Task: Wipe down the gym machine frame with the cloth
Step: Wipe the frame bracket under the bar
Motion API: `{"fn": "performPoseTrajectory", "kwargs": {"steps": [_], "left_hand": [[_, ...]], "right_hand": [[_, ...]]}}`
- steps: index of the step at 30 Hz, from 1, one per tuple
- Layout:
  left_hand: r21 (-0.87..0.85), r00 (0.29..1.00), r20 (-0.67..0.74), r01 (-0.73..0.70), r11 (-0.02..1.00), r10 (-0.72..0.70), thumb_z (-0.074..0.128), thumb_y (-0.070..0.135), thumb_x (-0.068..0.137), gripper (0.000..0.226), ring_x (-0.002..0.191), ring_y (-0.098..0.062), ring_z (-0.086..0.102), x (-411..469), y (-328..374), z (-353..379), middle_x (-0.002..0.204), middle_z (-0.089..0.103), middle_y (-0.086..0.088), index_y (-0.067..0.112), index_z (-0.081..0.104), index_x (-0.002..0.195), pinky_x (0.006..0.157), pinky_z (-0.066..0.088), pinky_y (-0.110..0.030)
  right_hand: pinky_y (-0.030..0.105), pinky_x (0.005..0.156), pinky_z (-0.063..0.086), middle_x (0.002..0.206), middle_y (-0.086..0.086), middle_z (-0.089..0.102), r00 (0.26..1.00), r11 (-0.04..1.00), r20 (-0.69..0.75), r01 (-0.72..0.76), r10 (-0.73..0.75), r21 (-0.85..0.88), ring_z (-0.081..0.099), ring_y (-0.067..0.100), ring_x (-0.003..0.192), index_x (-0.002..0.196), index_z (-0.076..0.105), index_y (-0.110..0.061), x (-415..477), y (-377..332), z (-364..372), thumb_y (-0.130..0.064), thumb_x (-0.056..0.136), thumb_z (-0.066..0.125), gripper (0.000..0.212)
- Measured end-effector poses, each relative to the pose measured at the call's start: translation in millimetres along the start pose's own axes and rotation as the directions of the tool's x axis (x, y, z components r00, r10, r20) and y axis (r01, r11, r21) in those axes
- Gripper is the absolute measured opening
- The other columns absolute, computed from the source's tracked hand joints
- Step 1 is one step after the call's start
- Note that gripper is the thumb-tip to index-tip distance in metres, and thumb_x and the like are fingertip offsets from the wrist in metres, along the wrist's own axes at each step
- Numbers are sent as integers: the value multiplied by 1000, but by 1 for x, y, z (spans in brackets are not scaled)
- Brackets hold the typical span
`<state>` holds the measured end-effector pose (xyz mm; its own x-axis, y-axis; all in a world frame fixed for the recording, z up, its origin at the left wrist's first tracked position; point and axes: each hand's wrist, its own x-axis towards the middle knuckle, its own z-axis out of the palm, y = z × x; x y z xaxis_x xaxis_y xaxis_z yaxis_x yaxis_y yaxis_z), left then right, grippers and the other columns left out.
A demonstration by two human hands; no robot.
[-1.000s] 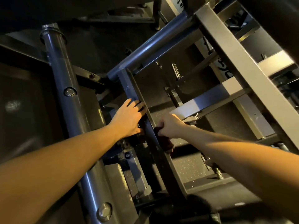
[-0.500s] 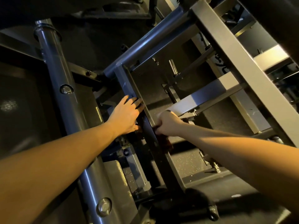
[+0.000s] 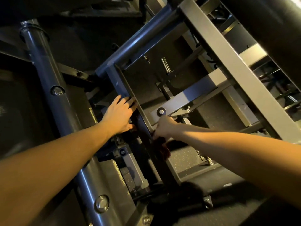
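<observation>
Looking down into a dark steel gym machine frame (image 3: 228,66). Against its slanted bar, left hand (image 3: 119,114) laid flat, fingers straight, grasping nothing. Opposite, right hand (image 3: 163,126) clenched around dark red cloth (image 3: 161,146), touching that bar.

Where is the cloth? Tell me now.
In the head view, the dark red cloth sits just below centre, gripped by the right hand against the slanted frame bar.

No text, label, brand or number legible, machine frame (image 3: 119,84) in dim light
</observation>
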<state>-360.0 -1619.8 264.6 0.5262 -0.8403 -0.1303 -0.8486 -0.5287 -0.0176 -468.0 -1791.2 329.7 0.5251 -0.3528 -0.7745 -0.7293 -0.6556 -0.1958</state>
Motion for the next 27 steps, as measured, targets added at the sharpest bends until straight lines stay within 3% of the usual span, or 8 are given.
{"fn": "performPoseTrajectory", "kwargs": {"steps": [4, 6, 10, 13, 18, 22, 24, 27], "left_hand": [[-8, 1000, 11, 1, 1000, 0, 59, 71, 86, 95, 153, -28, 22, 0, 1, -3, 167, 24, -7, 22, 27, 160, 126, 10, -50], [-7, 1000, 7, -1, 1000, 1, 58, 72, 86, 95, 153, -28, 22, -1, 1, -4, 167, 24, -7, 21, 26, 160, 126, 11, -50], [-11, 1000, 2, -2, 1000, 2, 59, 71, 86, 96, 153, -28, 21, -1, 2, -6, 167, 24, -8, 21, 26, 160, 127, 11, -49], [-11, 1000, -1, 3, 1000, -3, 59, 72, 85, 96, 153, -28, 22, -2, 2, -6, 167, 24, -7, 21, 27, 160, 126, 11, -50], [-18, 1000, 11, -3, 1000, 3, 57, 72, 86, 96, 153, -28, 21, -1, 1, -5, 168, 22, -8, 21, 25, 161, 126, 11, -51], [-24, 1000, 19, -5, 1000, 6, 58, 72, 86, 96, 153, -29, 21, 0, 0, -6, 167, 22, -9, 21, 25, 160, 127, 12, -50], [-16, 1000, 19, -6, 1000, 6, 59, 72, 86, 96, 153, -29, 22, 0, 2, -6, 167, 22, -9, 21, 26, 160, 127, 12, -50], [-7, 1000, 24, 1, 1000, -1, 59, 73, 85, 97, 153, -28, 22, 1, 2, -3, 168, 21, -8, 21, 26, 160, 127, 11, -50]], "right_hand": [[35, 83, 49, 113, 8, 58, 958, 941, 182, -161, 221, -299, 59, 26, 107, 133, 54, -9, -23, 27, 13, -13, 84, 79, 56], [36, 83, 46, 112, 7, 55, 955, 947, 185, -177, 231, -266, 55, 29, 115, 136, 51, -11, -26, 33, 18, -11, 83, 79, 60], [27, 71, 51, 104, 3, 61, 996, 997, -40, -73, 74, 24, 61, 16, 93, 118, 62, -14, -12, 35, 14, -13, 86, 76, 35], [21, 67, 46, 112, 1, 62, 984, 994, -162, 88, -78, 58, 61, 12, 95, 102, 67, -23, -5, 38, 19, -17, 88, 74, 16], [23, 67, 48, 108, 0, 58, 998, 999, 53, 44, -46, 31, 60, 14, 95, 99, 59, -27, -12, 43, 5, -14, 89, 74, 23], [27, 70, 50, 101, 1, 62, 952, 952, 300, 33, 63, -305, 61, 15, 92, 93, 61, -24, -22, 51, 10, -13, 84, 78, 22], [27, 70, 50, 100, 1, 63, 957, 944, 287, 67, 31, -324, 61, 15, 90, 94, 63, -21, -24, 53, 12, -12, 84, 78, 20], [29, 76, 56, 105, 3, 63, 989, 986, 92, 122, -112, -114, 64, 17, 95, 102, 65, -18, -17, 43, 7, -13, 88, 74, 18]]}}
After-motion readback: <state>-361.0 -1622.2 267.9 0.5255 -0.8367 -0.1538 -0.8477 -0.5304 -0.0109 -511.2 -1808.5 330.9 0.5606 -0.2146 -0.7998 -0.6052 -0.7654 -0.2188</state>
